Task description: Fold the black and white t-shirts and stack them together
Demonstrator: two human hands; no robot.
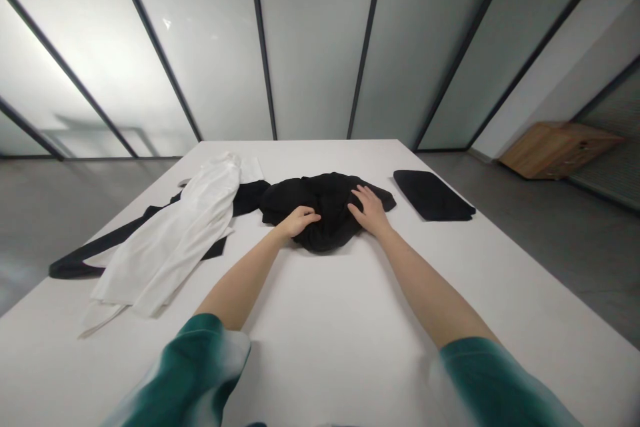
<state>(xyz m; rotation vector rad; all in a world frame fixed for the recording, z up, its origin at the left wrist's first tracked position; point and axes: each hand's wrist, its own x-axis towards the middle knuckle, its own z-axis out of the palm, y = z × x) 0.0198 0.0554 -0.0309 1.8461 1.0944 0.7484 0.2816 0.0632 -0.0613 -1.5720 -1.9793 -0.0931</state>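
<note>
A crumpled black garment (330, 203) lies bunched at the middle of the white table; its kind does not show. My left hand (300, 219) is at its near left side, fingers curled together into the fabric. On its right part rests my right hand (370, 210), with the fingers spread over the cloth and the thumb apart. Left of the bundle, white clothing (175, 233) lies stretched out over dark clothing (100, 247). A folded black cloth (433, 197) lies flat to the right.
The white table (320, 320) reaches from in front of me toward a frosted glass wall (315, 40) with dark frames. A wooden cabinet (555, 150) stands on the grey floor at the far right.
</note>
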